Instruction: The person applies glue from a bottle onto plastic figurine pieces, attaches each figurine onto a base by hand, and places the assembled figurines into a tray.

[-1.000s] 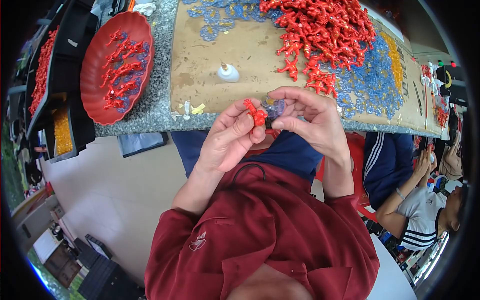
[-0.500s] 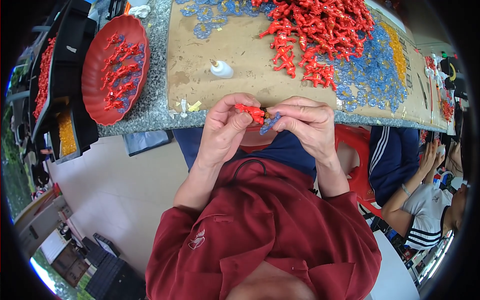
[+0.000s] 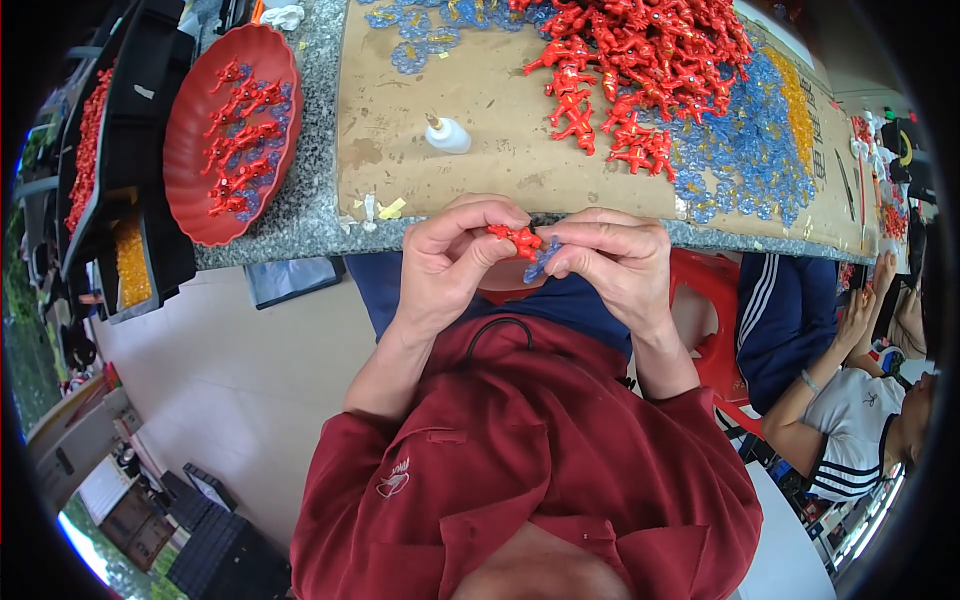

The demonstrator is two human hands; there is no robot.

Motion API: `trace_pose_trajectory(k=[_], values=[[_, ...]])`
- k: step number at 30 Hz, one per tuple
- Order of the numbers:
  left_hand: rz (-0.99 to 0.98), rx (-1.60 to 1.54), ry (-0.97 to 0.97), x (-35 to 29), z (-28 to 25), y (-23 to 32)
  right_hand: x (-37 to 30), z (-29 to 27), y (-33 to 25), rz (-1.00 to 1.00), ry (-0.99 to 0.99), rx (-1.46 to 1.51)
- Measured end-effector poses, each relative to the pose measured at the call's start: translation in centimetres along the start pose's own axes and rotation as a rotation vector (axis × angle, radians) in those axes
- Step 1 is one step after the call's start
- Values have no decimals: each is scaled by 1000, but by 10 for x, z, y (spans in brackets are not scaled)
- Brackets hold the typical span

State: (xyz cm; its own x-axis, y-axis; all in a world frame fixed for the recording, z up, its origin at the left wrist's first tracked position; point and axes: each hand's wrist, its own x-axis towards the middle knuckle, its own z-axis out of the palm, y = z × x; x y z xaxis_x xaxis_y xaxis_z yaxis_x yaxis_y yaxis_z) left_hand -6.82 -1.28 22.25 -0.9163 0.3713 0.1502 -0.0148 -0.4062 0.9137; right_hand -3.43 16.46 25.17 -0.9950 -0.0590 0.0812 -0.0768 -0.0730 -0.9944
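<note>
Between finger and thumb, my left hand pinches a small red toy figure just off the table's near edge. My right hand is closed on a translucent blue plastic piece. The blue piece meets the right end of the red figure; whether they are joined, I cannot tell. Beyond my hands, a white squeeze bottle with a narrow tip stands on brown cardboard. A heap of red figures lies farther back, beside many loose blue pieces.
A red scalloped dish on the left holds several red figures with blue parts. Black bins at far left contain red and yellow pieces. Yellow pieces lie along the right. A co-worker in a white shirt sits at right.
The red figure has turned a little in my left fingers and tilts down toward the blue piece. Both hands stay close together. The co-worker's hands have shifted.
</note>
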Motion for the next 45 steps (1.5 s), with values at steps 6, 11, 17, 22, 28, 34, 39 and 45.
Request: trace_pose_trajectory(k=[6, 11, 17, 22, 28, 34, 39, 45], values=[[17, 186, 9, -1, 5, 4, -3, -2, 8, -166, 18, -176], [90, -115, -36, 0, 4, -8, -8, 5, 1, -135, 77, -90], [100, -393, -89, 4, 4, -21, -6, 12, -4, -348, 108, -260], [130, -357, -116, 6, -2, -22, -5, 11, -1, -462, 96, -329], [28, -321, -210, 6, -3, -17, -5, 10, 2, -599, 50, -342], [49, -304, -195, 7, -8, -21, -8, 13, 5, -579, 74, -366], [112, -145, -324, 14, -12, -9, -9, 14, 5, -610, 55, -343], [106, 13, -318, 16, -11, -5, -6, 10, 11, -603, 41, -307]])
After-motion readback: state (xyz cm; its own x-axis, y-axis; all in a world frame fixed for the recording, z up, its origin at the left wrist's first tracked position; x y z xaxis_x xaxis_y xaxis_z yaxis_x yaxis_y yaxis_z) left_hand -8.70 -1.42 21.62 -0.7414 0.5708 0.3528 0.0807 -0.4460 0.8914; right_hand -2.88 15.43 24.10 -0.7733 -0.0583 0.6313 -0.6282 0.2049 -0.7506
